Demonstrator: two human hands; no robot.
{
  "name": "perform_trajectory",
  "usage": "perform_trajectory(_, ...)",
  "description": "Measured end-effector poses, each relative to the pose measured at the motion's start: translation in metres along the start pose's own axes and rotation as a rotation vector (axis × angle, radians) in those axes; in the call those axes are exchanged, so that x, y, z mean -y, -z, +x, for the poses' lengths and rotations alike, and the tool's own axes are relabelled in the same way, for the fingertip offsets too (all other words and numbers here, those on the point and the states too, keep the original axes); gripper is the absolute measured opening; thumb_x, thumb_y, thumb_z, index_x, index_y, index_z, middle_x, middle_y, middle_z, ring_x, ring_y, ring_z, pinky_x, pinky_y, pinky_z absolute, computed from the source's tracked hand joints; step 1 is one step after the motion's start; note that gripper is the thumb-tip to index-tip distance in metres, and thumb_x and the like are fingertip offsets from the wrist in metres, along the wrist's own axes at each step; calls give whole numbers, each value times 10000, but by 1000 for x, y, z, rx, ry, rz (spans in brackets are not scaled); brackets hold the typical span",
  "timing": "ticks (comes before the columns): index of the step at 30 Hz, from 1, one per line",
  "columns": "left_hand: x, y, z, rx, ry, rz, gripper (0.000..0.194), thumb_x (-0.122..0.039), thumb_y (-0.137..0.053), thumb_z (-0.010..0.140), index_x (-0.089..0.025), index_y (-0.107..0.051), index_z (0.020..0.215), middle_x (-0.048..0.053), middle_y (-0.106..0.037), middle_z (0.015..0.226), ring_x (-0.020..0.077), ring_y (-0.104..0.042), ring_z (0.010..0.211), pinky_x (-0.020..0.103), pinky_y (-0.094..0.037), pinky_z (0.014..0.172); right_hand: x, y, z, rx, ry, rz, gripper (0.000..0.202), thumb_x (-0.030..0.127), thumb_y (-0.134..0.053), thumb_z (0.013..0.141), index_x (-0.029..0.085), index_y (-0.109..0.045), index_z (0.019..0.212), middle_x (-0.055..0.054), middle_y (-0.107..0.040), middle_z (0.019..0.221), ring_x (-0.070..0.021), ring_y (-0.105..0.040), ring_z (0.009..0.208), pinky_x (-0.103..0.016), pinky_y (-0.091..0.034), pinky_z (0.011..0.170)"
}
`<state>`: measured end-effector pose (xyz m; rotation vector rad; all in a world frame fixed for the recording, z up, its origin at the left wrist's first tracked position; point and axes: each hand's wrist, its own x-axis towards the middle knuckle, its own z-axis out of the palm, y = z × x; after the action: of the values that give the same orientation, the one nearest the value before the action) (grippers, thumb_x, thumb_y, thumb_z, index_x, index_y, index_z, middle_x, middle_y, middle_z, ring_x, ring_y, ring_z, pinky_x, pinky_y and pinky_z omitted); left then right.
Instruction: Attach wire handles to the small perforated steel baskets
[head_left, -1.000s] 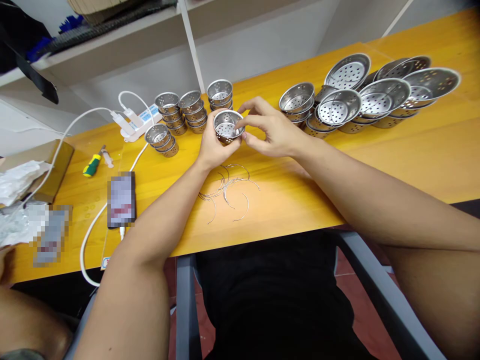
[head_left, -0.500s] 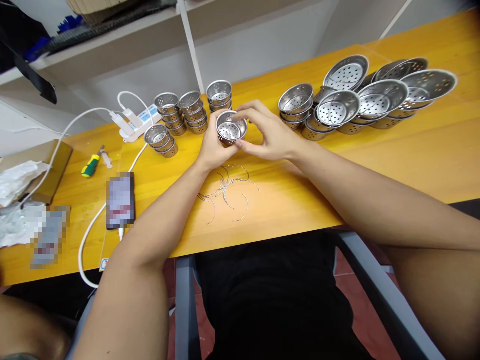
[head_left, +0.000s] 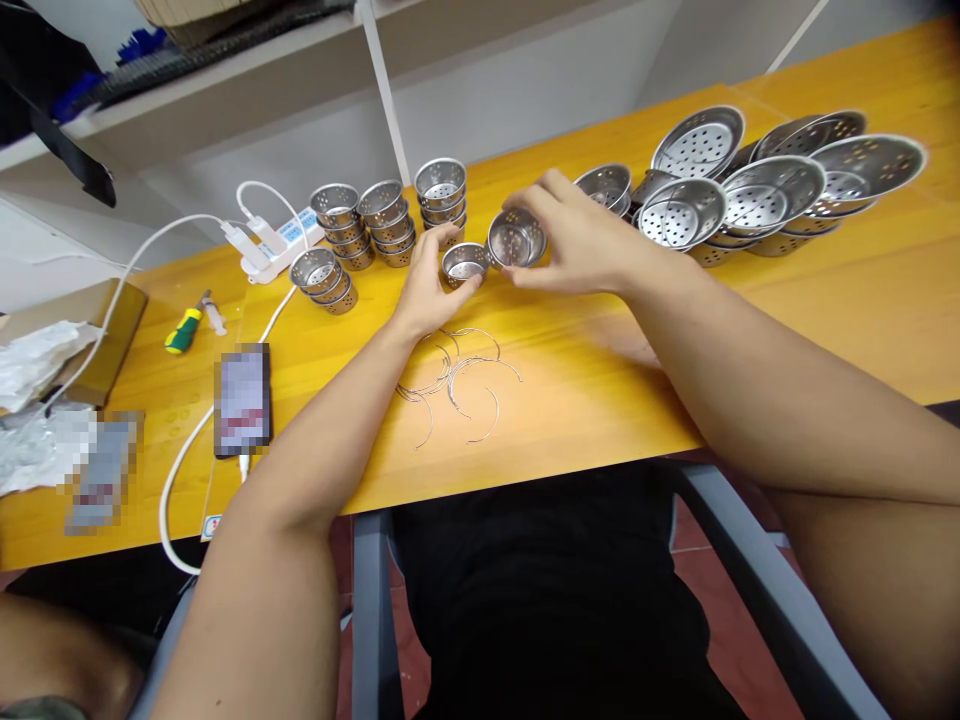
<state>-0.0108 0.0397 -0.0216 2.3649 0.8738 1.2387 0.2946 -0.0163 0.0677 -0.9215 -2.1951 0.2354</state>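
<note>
My left hand (head_left: 425, 285) grips a small perforated steel cup (head_left: 463, 263) low over the yellow table (head_left: 600, 380). My right hand (head_left: 581, 240) holds a second small perforated cup (head_left: 515, 237) just to the right of the first, tilted toward me. The two cups sit side by side and almost touch. Several thin curved wire rings (head_left: 459, 380) lie loose on the table just in front of my hands.
Stacks of small perforated cups (head_left: 390, 220) stand behind my hands. Larger perforated steel bowls (head_left: 750, 185) are piled at the right. At the left lie a phone (head_left: 242, 398), a white cable and power strip (head_left: 274, 240), a screwdriver (head_left: 184, 328) and a cardboard box.
Earlier both hands held what looked like one cup together. Now the cups are apart: my right hand has moved right with one, my left hand has lowered the other toward the table.
</note>
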Motion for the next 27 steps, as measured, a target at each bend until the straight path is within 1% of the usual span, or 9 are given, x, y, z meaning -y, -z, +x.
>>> perform_trajectory(2, 1, 2, -3, 25, 59, 11, 1027, -859, -934, 873, -293, -530, 1629, 187, -672, 1704, 410, -647, 1621, 631, -501, 1430, -3, 2, -1, 158, -37, -89, 815, 464, -1136, 746, 169, -758, 1405, -244, -688, 1393, -481, -699, 1288, -661, -594, 1197)
perform_trajectory(4, -5, 4, -5, 56, 139, 38, 1023, -742, -1010, 832, -282, -536, 1614, 188, -686, 1695, 428, -662, 1600, 647, -510, 1410, 1, 5, -2, 322, -104, -162, 747, 442, -1075, 747, 154, -774, 1367, -240, -682, 1374, -491, -717, 1272, -673, -623, 1170)
perform_trajectory(8, -25, 7, -6, 77, 267, 83, 898, -440, -1000, 869, -298, -502, 1602, 162, -677, 1709, 406, -685, 1595, 613, -519, 1411, 19, 13, -5, 525, -196, -236, 638, 551, -800, 953, 104, -777, 1407, -270, -657, 1450, -461, -747, 1263, -646, -633, 1187)
perform_trajectory(12, -33, 8, -4, 16, 327, 115, 961, -268, -1009, 814, -298, -456, 1599, 176, -646, 1693, 424, -652, 1629, 639, -489, 1450, 32, 15, -4, 464, -119, -264, 673, 485, -769, 949, 119, -759, 1514, -298, -640, 1605, -526, -675, 1439, -653, -574, 1231)
perform_trajectory(15, -29, 6, -3, -54, 334, 114, 1011, -197, -1021, 769, -308, -441, 1591, 174, -602, 1699, 443, -610, 1672, 666, -459, 1486, 47, 10, -3, 321, 30, -209, 533, 391, -719, 1003, 198, -773, 1497, -235, -702, 1568, -479, -680, 1406, -593, -561, 1184)
perform_trajectory(18, -28, 5, -3, -104, 350, 108, 1004, -170, -1027, 756, -316, -441, 1557, 170, -561, 1715, 448, -590, 1687, 677, -445, 1503, 69, -2, -4, 417, 115, -173, 351, 336, -638, 1081, 195, -808, 1354, -190, -790, 1373, -375, -750, 1163, -470, -566, 972)
perform_trajectory(20, -31, 5, -3, -123, 379, 114, 973, -157, -1017, 768, -309, -444, 1539, 177, -551, 1708, 454, -584, 1688, 691, -429, 1511, 79, -12, -6, 505, 143, -198, 323, 345, -641, 1104, 172, -819, 1310, -194, -804, 1350, -355, -757, 1102, -439, -541, 894)
perform_trajectory(23, -38, 5, -2, -127, 406, 133, 934, -126, -997, 782, -285, -457, 1526, 185, -561, 1676, 458, -591, 1676, 698, -426, 1510, 75, -25, -8, 545, 120, -273, 355, 363, -658, 1123, 134, -831, 1332, -229, -792, 1353, -375, -760, 1141, -459, -562, 936)
perform_trajectory(27, -46, 5, 0, -121, 412, 160, 910, -74, -983, 774, -258, -479, 1509, 193, -577, 1644, 451, -609, 1649, 678, -454, 1493, 51, -28, -5, 522, 61, -300, 407, 350, -579, 1169, 114, -836, 1380, -248, -781, 1368, -388, -774, 1178, -512, -595, 1075)
